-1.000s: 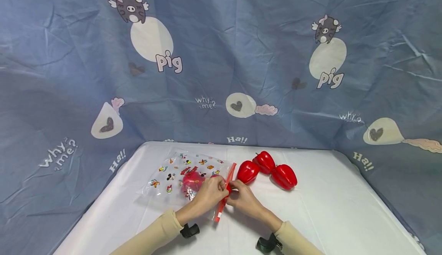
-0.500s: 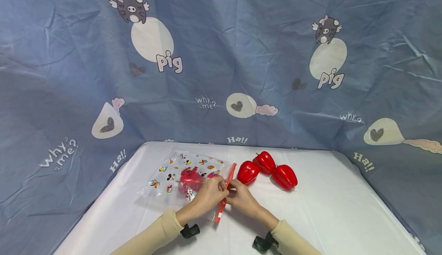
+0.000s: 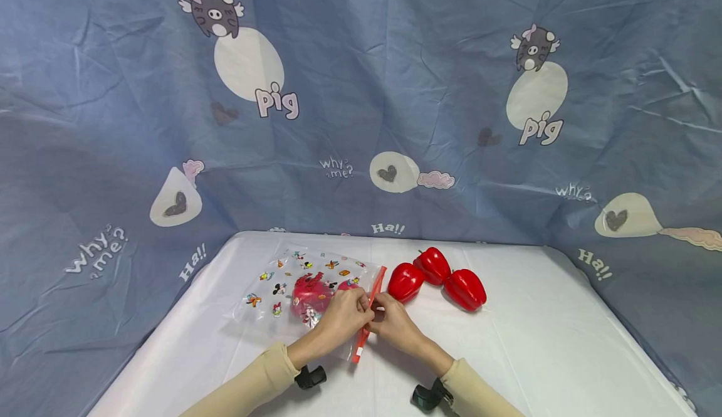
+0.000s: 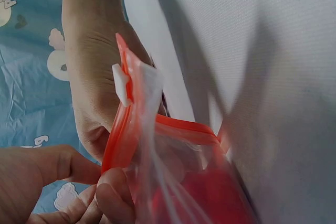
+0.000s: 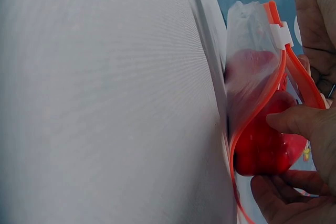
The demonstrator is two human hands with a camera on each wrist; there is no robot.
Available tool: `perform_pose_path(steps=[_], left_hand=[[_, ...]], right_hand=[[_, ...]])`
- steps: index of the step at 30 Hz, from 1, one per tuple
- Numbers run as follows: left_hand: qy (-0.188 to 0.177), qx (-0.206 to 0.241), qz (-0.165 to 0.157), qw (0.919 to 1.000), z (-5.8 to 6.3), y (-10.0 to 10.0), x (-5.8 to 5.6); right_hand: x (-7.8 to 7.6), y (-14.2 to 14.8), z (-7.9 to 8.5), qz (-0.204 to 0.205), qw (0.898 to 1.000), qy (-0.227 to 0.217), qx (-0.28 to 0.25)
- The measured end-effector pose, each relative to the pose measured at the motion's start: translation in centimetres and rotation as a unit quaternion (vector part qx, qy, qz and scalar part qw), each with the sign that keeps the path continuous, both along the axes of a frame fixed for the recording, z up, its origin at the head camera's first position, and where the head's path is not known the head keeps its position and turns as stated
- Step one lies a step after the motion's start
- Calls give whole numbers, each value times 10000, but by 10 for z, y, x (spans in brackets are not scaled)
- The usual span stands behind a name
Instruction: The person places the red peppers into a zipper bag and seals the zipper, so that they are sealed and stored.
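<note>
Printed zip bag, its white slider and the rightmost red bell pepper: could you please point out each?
Printed zip bag (image 3: 262, 292): head view, on its clear wall.
White slider (image 4: 121, 84): left wrist view, on its middle.
Rightmost red bell pepper (image 3: 465, 290): head view, on its side.

The blue cloth backdrop (image 3: 344, 103) reads "pig", "why me?", "why?" and "Ha!!".

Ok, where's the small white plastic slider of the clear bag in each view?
Head: white plastic slider at bottom centre.
Left wrist: slider left of centre, slightly high.
Right wrist: slider at upper right.
Shared landmark: long orange-red plastic zip strip it sits on.
</note>
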State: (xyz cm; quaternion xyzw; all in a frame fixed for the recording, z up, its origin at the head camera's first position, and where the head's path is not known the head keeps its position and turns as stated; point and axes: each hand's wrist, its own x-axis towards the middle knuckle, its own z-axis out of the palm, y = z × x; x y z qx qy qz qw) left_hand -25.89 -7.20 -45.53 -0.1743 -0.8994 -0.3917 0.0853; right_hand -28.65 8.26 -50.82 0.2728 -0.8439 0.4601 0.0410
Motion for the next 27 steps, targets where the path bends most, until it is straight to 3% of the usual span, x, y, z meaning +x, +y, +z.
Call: perform_pose_path(steps=[13,19,27], left_hand=[[0,-21,3,10000,1,0,-1],[81,-30,-8,10000,0,0,-2],[62,-36,-12,10000,-1,-2,-2]], right_hand=[[2,3,0,60,10000,-52,-16],[8,15,3,38,10000,-49,3],[16,35,7,-31,9993,-359,-63]])
